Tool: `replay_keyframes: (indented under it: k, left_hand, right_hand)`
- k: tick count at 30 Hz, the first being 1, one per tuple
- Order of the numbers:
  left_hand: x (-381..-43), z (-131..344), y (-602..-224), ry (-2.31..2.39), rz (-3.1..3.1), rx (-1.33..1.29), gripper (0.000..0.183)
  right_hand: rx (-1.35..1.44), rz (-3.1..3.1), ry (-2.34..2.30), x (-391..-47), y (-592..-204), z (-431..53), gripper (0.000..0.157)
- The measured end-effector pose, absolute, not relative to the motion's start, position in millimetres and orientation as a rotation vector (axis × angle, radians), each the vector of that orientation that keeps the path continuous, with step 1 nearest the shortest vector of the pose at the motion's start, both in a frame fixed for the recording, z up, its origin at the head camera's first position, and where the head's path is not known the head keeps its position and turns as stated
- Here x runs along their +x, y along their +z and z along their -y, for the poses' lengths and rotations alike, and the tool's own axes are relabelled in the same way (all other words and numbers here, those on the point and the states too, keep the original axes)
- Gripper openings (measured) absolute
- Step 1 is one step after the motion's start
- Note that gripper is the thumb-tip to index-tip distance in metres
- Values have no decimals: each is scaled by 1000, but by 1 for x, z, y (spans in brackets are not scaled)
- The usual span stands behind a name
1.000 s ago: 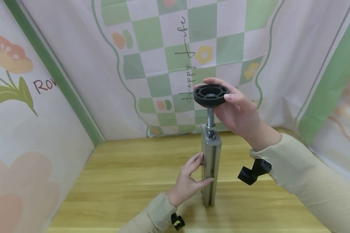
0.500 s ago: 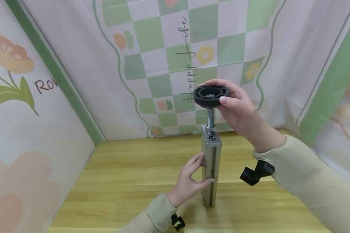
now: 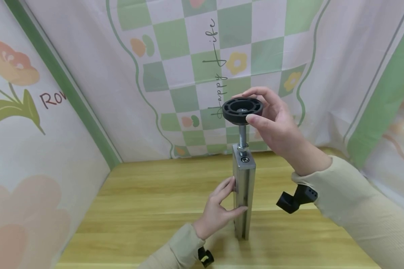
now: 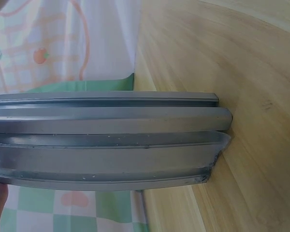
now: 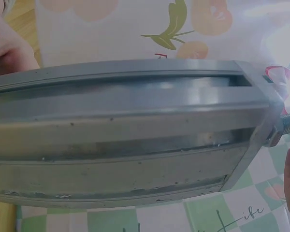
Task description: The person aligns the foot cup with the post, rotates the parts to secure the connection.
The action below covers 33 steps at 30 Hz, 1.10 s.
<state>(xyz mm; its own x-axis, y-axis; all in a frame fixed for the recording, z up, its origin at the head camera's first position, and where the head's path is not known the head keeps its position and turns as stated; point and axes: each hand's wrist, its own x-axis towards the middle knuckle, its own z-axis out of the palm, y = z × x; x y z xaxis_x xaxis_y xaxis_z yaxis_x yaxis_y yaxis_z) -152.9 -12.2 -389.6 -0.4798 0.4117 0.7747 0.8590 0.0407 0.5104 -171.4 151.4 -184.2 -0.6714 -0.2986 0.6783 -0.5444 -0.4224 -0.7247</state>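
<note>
In the head view an aluminium profile [image 3: 244, 194] with slotted sides stands upright on the table. My left hand [image 3: 211, 215] grips it around the lower half, thumb on the near side and fingers on the far left side. Out of its end plate [image 3: 250, 164] rises a threaded rod [image 3: 242, 134] with a nut [image 3: 243, 148], topped by a round black levelling foot [image 3: 235, 116]. My right hand [image 3: 277, 125] holds the foot's rim, thumb at the front and fingers behind. The left wrist view shows the profile's slotted lower end [image 4: 111, 159] meeting the wood.
The wooden table [image 3: 148, 201] spreads around the profile. Behind it hangs a checkered printed curtain [image 3: 170, 37], with more printed fabric [image 3: 27, 149] at the left. A black wrist mount [image 3: 296, 198] juts from the right sleeve.
My right thumb has slid leftward along the near rim of the foot, and the right hand has turned with it. The left hand and the profile stay in place.
</note>
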Motion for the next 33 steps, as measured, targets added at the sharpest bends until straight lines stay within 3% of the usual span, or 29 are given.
replay_keyframes:
  k: [13,25,33]
  left_hand:
    - [-153,11,-392,-1436,1922,-1261,93]
    - [-156,10,-392,-1430,1899,-1302,96]
    - [-154,10,-390,-1427,1914,-1285,96]
  right_hand:
    - [807,1769,2063,-156,-175,-146,43]
    - [691,1807,1619,-149,-177,-135,54]
    - [702,1743,1538,-150,-179,-131,51]
